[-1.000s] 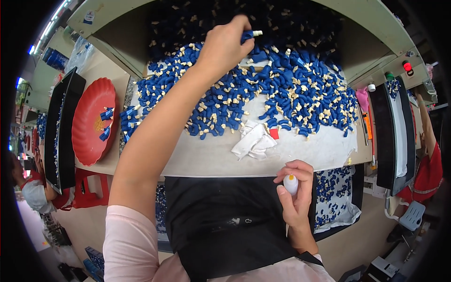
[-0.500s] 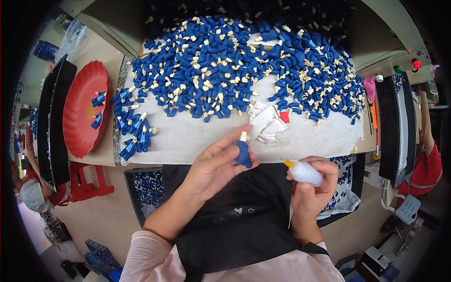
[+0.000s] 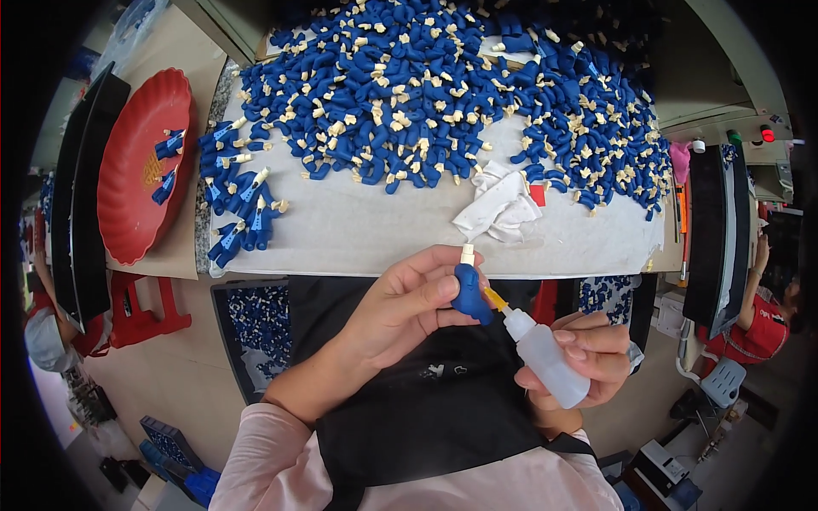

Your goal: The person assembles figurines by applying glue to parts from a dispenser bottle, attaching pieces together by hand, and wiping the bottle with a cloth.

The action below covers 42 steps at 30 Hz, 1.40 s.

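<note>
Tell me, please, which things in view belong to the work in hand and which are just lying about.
Belonging, it seems:
blue piece with cream tip, in the left hand
white bottle with yellow nozzle, in the right hand
similar blue pieces heaped on the table

Just lying about, it seems:
crumpled white cloth
red square beside it
pink item at right

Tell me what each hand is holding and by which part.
The left hand holds a small blue piece with a cream tip, by its blue body. The right hand grips a white squeeze bottle by its body.
</note>
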{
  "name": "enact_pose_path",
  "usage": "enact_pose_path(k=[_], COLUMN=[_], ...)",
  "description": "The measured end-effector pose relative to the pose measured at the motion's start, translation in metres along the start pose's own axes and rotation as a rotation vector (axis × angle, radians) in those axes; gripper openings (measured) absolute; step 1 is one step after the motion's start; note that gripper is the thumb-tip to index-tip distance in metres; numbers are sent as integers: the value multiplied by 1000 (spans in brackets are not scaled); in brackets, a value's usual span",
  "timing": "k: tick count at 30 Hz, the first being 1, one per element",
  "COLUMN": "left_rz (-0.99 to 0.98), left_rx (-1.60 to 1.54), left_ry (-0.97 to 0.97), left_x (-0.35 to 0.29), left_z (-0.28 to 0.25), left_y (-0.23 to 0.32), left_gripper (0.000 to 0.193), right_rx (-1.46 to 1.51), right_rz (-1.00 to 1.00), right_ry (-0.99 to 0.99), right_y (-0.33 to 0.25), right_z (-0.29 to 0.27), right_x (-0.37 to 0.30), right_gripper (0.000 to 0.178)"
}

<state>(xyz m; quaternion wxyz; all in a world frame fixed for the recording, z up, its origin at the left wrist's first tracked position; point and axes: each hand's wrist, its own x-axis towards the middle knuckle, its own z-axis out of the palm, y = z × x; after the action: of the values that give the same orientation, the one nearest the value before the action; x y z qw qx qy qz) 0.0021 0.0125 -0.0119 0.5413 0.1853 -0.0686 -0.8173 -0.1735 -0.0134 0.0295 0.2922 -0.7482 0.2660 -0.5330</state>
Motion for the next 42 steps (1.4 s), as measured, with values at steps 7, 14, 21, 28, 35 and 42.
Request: enact_pose_path(k=[7,14,21,28,35,42], left_rz=[11,-7,16,26,74,114], left_rx=[73,91,81,95,130,117], left_ry=[77,67,74,81,79,73], left_x=[-1,1,1,0,0,2], left_z=[5,5,3,3,3,4], left_y=[-1,-1,-3,-1,-1,-1], left_gripper=[30,30,28,26,24,23], right_rx=[61,-24,-52,-59,-59,-61], right_rz=[92,0,-22,-21,-18,3], right_ry=[-105,-98,-97,-121,-115,-139], right_y=[-7,-3,-2,-3,-3,-5], right_z=[-4,-2,-2,-3,-2,-3], right_x=[2,2,2,2,0,-1], right_gripper=[60,47,47,47,47,48])
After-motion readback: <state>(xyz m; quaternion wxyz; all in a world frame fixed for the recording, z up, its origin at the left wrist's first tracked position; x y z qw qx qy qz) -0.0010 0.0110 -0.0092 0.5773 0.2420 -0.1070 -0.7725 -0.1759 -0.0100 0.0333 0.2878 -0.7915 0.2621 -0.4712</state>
